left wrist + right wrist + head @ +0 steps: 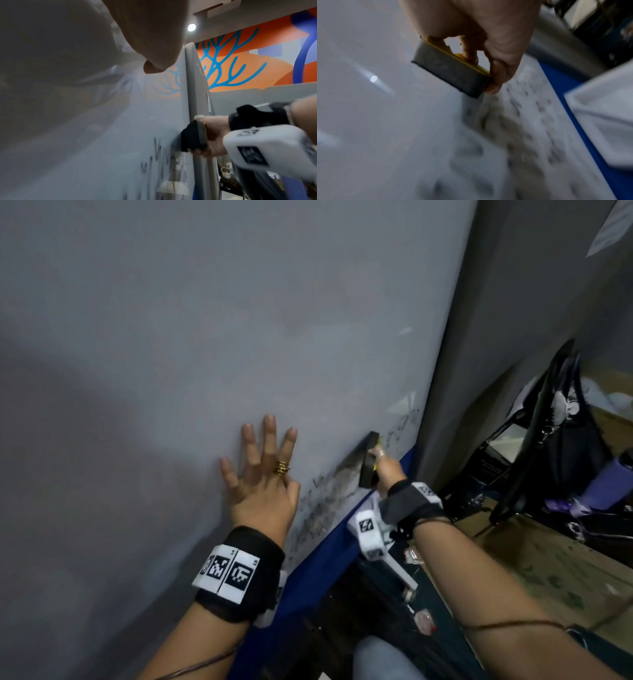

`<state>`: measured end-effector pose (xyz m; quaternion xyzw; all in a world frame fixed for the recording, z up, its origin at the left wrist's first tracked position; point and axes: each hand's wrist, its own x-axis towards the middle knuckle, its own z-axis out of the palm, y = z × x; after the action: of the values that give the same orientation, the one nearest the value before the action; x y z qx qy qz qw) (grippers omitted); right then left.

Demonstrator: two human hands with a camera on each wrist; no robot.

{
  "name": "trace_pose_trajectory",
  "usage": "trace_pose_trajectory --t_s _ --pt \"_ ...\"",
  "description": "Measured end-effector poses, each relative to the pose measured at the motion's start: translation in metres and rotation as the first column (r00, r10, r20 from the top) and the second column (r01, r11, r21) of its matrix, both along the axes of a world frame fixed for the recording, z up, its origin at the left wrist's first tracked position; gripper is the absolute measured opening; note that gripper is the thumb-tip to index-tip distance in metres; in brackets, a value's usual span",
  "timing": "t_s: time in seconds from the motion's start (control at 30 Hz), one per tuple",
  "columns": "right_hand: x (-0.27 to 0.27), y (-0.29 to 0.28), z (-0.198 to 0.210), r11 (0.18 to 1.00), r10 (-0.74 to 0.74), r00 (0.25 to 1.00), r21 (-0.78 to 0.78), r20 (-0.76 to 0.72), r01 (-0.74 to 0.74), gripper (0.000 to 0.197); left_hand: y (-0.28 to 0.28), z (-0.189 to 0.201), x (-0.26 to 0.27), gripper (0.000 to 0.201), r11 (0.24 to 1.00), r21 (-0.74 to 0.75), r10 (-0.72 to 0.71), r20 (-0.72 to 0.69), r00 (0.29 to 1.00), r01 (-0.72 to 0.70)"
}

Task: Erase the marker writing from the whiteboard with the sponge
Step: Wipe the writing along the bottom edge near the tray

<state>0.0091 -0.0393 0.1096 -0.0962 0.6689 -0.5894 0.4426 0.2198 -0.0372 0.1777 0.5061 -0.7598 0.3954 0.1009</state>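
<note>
A big grey-white whiteboard (205,320) fills the head view. Black marker writing (325,501), partly smeared, runs along its lower right part above a blue edge strip. My right hand (385,465) grips a dark sponge eraser (369,460) with a yellow back and presses it against the board over the writing. The same sponge (452,70) shows in the right wrist view, with blurred writing (513,128) below it. My left hand (263,470) lies flat on the board, fingers spread, left of the writing. In the left wrist view the sponge (192,136) meets the board near its right edge.
The blue strip (308,570) borders the board's lower side. To the right stand a grey partition (496,337), dark bags and clutter (565,440) and a floor area (531,570). A painted orange and blue wall (240,60) lies beyond the board.
</note>
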Motion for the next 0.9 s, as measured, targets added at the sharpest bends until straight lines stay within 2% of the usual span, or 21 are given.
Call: trace_pose_trajectory --t_s 0.07,0.13,0.23,0.33,0.4,0.47,0.6,0.7,0.8,0.9 --pt "-0.024 -0.01 0.004 0.999 -0.044 0.998 -0.031 0.036 0.045 0.027 0.002 0.004 0.001 0.08 1.0 0.02 0.004 0.013 1.0 -0.004" --pt "-0.021 -0.007 0.01 0.999 -0.033 0.995 -0.014 0.091 0.034 0.028 0.002 0.003 0.002 0.08 0.999 0.033 0.001 0.015 1.0 -0.002" --pt "0.023 0.015 -0.002 0.996 0.086 0.996 0.039 0.009 -0.086 0.026 0.004 0.003 0.004 0.084 0.998 0.056 0.011 0.018 1.0 -0.012" --pt "0.072 0.042 -0.019 0.973 0.229 0.97 -0.035 0.08 -0.226 0.025 0.006 0.002 0.004 0.083 0.996 0.092 0.006 0.005 1.0 -0.007" --pt "0.077 0.048 -0.032 0.967 0.255 0.96 -0.054 0.114 -0.25 0.025 0.009 0.005 0.008 0.074 0.993 0.119 -0.006 -0.001 1.0 0.006" --pt "0.06 0.043 -0.038 0.976 0.216 0.969 -0.043 0.118 -0.213 0.026 0.009 0.005 0.011 0.071 0.992 0.122 -0.007 0.028 1.0 0.004" --pt "0.015 0.023 -0.027 0.999 0.04 0.982 -0.033 0.184 -0.034 0.022 0.006 0.002 0.013 0.079 0.994 0.11 0.016 0.065 0.998 -0.023" --pt "0.014 0.017 -0.019 0.999 -0.005 0.978 -0.052 0.207 0.016 0.018 0.007 -0.001 0.012 0.083 0.994 0.106 0.014 0.052 0.999 -0.02" --pt "0.053 0.031 -0.012 0.991 0.129 0.986 -0.055 0.104 -0.123 0.019 0.007 0.0 0.013 0.085 0.995 0.097 -0.02 0.024 1.0 0.018" --pt "0.101 0.055 -0.003 0.943 0.304 0.952 -0.156 0.037 -0.295 0.021 0.004 -0.002 0.013 0.086 0.999 0.051 -0.012 0.05 0.999 0.009"
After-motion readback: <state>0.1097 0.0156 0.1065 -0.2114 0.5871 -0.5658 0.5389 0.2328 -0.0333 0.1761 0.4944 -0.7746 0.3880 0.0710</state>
